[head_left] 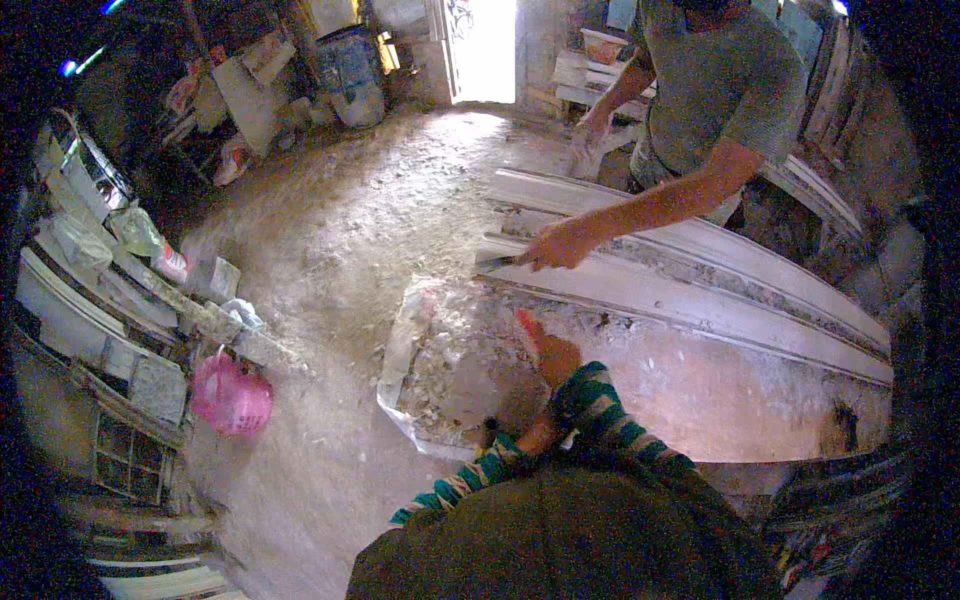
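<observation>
My right hand (557, 358), below a green-and-white striped sleeve, is closed at the near left corner of the workbench. A small red object (527, 322) juts from its fingers; its kind is unclear. Close by and lower, my left hand (540, 436) is partly covered by the sleeves, and its fingers cannot be made out. Beneath both hands lies a pale, crumpled sheet or sack (400, 385) with grey, lumpy material (440, 375) on it. A small dark thing (490, 428) shows beside my left hand.
Long white moulded strips (660, 300) lie across the workbench (740, 390). Opposite, another person (715, 95) rests a hand with a flat blade-like tool (492, 265) on a strip. A pink bucket or basket (232, 395) stands left, near stacked pieces (140, 380). A blue barrel (350, 75) stands by the bright doorway.
</observation>
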